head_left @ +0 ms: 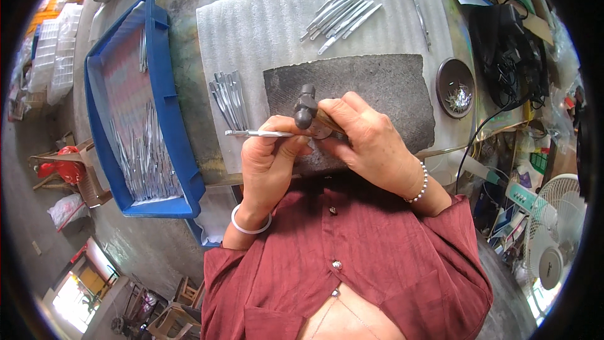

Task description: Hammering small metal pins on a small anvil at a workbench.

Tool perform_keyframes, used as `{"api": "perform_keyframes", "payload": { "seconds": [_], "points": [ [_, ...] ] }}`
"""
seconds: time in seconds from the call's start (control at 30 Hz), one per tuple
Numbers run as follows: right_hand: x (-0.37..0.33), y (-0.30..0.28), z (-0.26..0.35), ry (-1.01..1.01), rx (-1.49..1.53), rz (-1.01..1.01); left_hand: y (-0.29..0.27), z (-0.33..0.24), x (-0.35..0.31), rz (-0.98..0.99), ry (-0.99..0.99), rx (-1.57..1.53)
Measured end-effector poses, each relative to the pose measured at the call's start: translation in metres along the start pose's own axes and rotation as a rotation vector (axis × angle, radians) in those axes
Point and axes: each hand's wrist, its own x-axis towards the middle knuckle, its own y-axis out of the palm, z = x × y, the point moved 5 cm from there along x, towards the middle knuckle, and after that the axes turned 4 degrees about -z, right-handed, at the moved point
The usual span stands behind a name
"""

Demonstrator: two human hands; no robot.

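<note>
Left hand pinches a thin, stiff, light metal blade between thumb and fingertips, its tip jutting left beyond them; right hand wraps a small, head-heavy hammer, best gripped low on the handle

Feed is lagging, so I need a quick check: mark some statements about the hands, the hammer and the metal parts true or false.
1. The right hand grips a small hammer. True.
2. The left hand is empty. False: it pinches a thin metal piece.
3. The blue tray holds many metal pieces. True.
4. The round dish sits left of the tray. False: it is at the right, beside the foam sheet.
</note>
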Motion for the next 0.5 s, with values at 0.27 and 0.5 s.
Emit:
{"api": "perform_keyframes", "payload": {
  "seconds": [0.27, 0.5],
  "points": [
    [-0.008, -0.02, -0.013, 0.057, 0.21, -0.027, 0.005, -0.004, 0.005, 0.035, 0.126, 0.139],
    [-0.021, -0.02, -0.027, 0.131, 0.344, -0.057, 0.009, -0.005, 0.005, 0.029, 0.207, 0.187]
  ]
}}
